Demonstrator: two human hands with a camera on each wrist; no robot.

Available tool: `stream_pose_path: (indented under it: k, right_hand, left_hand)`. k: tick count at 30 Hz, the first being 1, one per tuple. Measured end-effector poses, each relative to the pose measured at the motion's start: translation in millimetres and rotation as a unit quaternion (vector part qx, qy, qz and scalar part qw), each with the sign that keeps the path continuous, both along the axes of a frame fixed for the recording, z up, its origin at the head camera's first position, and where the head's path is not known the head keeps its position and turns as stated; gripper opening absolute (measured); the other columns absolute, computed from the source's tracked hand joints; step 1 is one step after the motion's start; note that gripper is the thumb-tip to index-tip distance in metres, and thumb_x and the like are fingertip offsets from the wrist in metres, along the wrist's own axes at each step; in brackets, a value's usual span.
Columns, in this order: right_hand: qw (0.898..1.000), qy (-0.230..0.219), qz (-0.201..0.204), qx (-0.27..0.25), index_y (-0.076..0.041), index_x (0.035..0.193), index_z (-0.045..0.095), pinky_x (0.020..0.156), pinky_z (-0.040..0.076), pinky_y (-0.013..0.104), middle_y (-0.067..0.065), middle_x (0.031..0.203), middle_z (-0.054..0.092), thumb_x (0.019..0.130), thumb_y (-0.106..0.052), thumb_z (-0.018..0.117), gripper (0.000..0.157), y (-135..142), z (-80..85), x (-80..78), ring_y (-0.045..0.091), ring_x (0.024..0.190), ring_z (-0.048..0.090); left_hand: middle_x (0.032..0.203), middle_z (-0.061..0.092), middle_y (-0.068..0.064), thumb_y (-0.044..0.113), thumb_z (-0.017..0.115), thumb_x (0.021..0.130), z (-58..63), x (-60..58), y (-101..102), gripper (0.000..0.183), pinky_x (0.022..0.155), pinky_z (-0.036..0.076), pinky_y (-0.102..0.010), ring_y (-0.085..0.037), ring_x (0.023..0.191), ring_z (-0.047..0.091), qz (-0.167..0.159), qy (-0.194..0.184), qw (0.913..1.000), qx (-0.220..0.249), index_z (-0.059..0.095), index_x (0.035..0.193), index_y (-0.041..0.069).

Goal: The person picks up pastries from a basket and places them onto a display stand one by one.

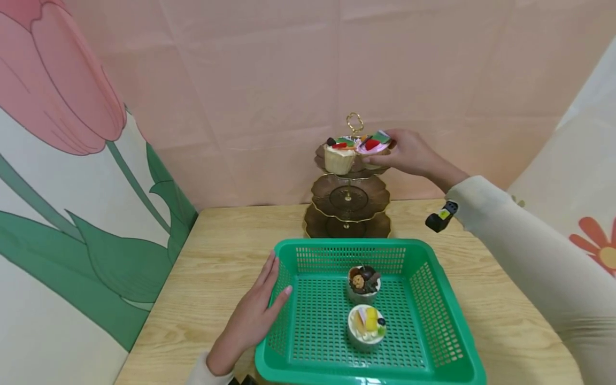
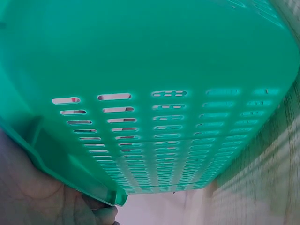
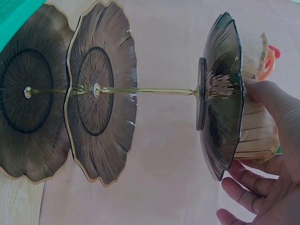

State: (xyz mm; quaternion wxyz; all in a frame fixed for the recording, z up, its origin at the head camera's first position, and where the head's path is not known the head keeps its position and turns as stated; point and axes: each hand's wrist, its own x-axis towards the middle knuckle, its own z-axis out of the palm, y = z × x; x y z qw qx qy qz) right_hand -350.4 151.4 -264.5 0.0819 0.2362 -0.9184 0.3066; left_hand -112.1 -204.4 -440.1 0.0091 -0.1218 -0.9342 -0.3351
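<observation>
My right hand (image 1: 411, 152) grips a cupcake (image 1: 374, 145) with pale pink cream and a red fruit topping, at the top tier of a brown three-tier stand (image 1: 329, 195). In the right wrist view, thumb and fingers are around its pleated wrapper (image 3: 255, 136), right at the tier's edge. Beside it on that tier sits another cupcake (image 1: 339, 161) with white cream. My left hand (image 1: 250, 318) rests with straight fingers along the left rim of a green basket (image 1: 346, 243). Inside the basket are a chocolate-topped cupcake (image 1: 364, 283) and a fruit-topped one (image 1: 367, 327).
Both lower tiers of the stand, gold-edged and wavy, show bare surfaces. The stand is behind the basket on a wooden table (image 1: 231, 235), close to a pink backdrop (image 1: 260, 107). A gold loop handle (image 1: 355, 122) tops the stand.
</observation>
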Motion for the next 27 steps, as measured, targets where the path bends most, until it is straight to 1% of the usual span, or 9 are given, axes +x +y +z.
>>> stream_pose_path:
  k: [6,11,14,17,19,22,24,27]
  right_hand:
    - [1.0,0.002,-0.001,0.003,0.0,0.115,0.067,0.054,0.041,0.028,0.014,0.094,0.065,0.086,-0.041,0.081,0.052,0,-0.2,-1.9,0.024,0.076,0.051]
    - [1.0,0.004,-0.002,0.003,-0.001,0.115,0.067,0.054,0.04,0.029,0.013,0.092,0.063,0.087,-0.04,0.082,0.051,0,-0.7,-3.9,0.024,0.077,0.049]
    - [1.0,0.002,0.002,0.002,-0.001,0.119,0.065,0.055,0.042,0.028,0.014,0.095,0.063,0.087,-0.041,0.081,0.054,1,-1.3,-3.5,0.026,0.08,0.051]
    - [1.0,0.002,0.005,-0.003,0.0,0.127,0.061,0.06,0.045,0.028,0.015,0.103,0.064,0.087,-0.037,0.081,0.058,4,-3.4,-0.1,0.028,0.088,0.054]
    - [1.0,-0.001,0.004,-0.004,0.0,0.134,0.056,0.067,0.047,0.032,0.017,0.111,0.063,0.088,-0.035,0.081,0.063,7,-4.7,3.7,0.031,0.096,0.055]
    - [1.0,-0.011,-0.004,-0.004,0.001,0.147,0.045,0.082,0.051,0.046,0.022,0.124,0.06,0.089,-0.035,0.079,0.077,12,-3.8,13.9,0.037,0.112,0.054]
    - [1.0,-0.02,-0.011,-0.004,0.001,0.153,0.036,0.091,0.048,0.056,0.025,0.132,0.057,0.091,-0.037,0.077,0.084,14,-2.2,21.7,0.041,0.121,0.051]
    - [0.999,-0.031,-0.019,-0.012,0.002,0.157,0.029,0.099,0.043,0.065,0.029,0.138,0.053,0.092,-0.038,0.076,0.089,17,-0.1,34.9,0.044,0.128,0.047]
  left_hand:
    - [0.17,-0.002,0.012,0.065,0.034,0.104,0.7,-1.0,0,0.079,0.117,0.031,-0.051,-0.013,0.152,0.014,0.0,0.005,1.0,-0.002,0.016,0.163,0.016]
    - [0.168,-0.004,0.017,0.065,0.034,0.103,1.9,-1.9,-1,0.08,0.117,0.031,-0.051,-0.013,0.152,0.015,0.001,0.003,1.0,0.001,0.016,0.163,0.016]
    - [0.167,-0.005,0.018,0.065,0.034,0.103,1.5,-2.2,-1,0.08,0.117,0.031,-0.051,-0.013,0.152,0.015,0.002,0.002,1.0,0.003,0.016,0.163,0.016]
    - [0.168,-0.005,0.017,0.066,0.034,0.103,0.0,-1.9,0,0.08,0.118,0.031,-0.051,-0.013,0.152,0.014,0.0,-0.001,1.0,0.002,0.016,0.163,0.015]
    - [0.168,-0.005,0.017,0.066,0.034,0.103,-1.1,-1.7,0,0.08,0.118,0.031,-0.05,-0.013,0.152,0.014,-0.001,-0.002,1.0,0.0,0.015,0.163,0.016]
    - [0.168,-0.005,0.017,0.066,0.033,0.103,-2.0,-1.4,1,0.08,0.118,0.031,-0.051,-0.013,0.152,0.014,-0.003,-0.001,1.0,0.0,0.015,0.163,0.016]
    - [0.168,-0.005,0.017,0.066,0.033,0.103,-1.8,-1.6,1,0.08,0.117,0.031,-0.051,-0.014,0.152,0.015,-0.001,0.002,1.0,-0.001,0.016,0.163,0.016]
    - [0.168,-0.005,0.017,0.066,0.033,0.103,-1.3,-2.1,1,0.08,0.118,0.031,-0.051,-0.013,0.152,0.014,-0.001,0.004,1.0,-0.001,0.016,0.163,0.016]
